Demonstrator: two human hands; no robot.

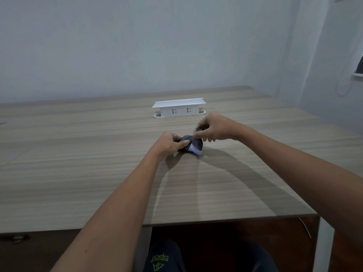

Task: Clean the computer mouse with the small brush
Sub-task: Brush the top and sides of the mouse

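Computer mouse [193,144]: dark, on wooden table [98,154], mid-table, near white socket box [179,107]. Left hand [169,144]: clasps the mouse's left side. Right hand [213,127]: fingers pinched on small brush [198,130], seemingly touching the mouse top; brush blurred

L hand [169,143] grips mouse [193,144]; R hand [215,128] pinches brush [200,128], prob.

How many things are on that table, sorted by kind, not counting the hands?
Computer mouse, dark, held by the left hand: 1
Small brush, mostly hidden in the right hand: 1
White socket box set in the table: 1
Total: 3
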